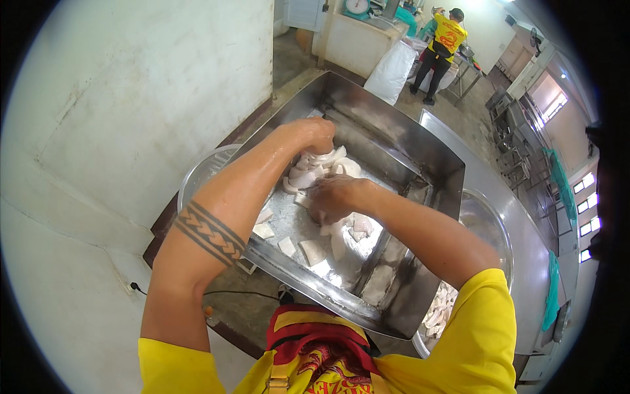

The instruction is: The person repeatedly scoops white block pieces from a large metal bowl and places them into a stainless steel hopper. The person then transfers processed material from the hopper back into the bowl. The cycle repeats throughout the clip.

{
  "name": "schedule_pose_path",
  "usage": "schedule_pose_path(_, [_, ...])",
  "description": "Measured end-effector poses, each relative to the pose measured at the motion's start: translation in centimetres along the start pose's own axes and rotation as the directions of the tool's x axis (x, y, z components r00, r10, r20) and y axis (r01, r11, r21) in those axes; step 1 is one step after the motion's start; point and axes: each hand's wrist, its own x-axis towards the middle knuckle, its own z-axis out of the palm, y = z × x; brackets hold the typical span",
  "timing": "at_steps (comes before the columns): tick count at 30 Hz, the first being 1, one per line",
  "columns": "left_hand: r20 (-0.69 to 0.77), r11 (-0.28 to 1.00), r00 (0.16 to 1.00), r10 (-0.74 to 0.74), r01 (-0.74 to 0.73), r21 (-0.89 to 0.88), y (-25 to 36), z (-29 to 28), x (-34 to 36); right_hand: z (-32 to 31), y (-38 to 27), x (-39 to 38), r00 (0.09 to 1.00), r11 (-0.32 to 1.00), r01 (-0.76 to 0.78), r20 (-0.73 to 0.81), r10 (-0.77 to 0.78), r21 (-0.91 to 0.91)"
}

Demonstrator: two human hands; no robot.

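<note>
Both my hands are inside a deep stainless steel tray, among thick, pale white pieces that look like cut fat or skin; I cannot tell exactly what they are. At the far side, my left hand is closed over a white strip at the top of the pile. Nearer me, my right hand reaches down into the pieces, its fingers partly hidden and blurred. Loose flat pieces lie near the tray's front edge, and more lie right of my right hand.
A large metal bowl sits to the right, with many pale pieces in it. Another round basin shows left of the tray. A white wall stands close on my left. Farther off, a person in yellow stands near white sacks.
</note>
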Motion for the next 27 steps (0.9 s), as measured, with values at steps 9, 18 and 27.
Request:
schedule_pose_path(9, [0.025, 1.000, 1.000, 0.002, -0.003, 0.028, 0.3, -0.4, -0.4, -3.5, 3.3, -4.6, 0.913, 0.921, -0.368, 0.237, 0.333, 0.127])
schedule_pose_path(18, [0.049, 0.999, 0.998, 0.024, -0.026, 0.035, 0.0, -0.1, 0.0, 1.4, 0.8, -0.1, 0.928, 0.990, 0.052, 0.360, -0.096, 0.130])
schedule_pose_path(27, [0.105, 0.999, 0.993, -0.049, 0.047, 0.022, 0.8, -0.7, -0.3, -2.6, 3.6, -2.4, 0.985, 0.939, -0.159, -0.019, 0.173, 0.306])
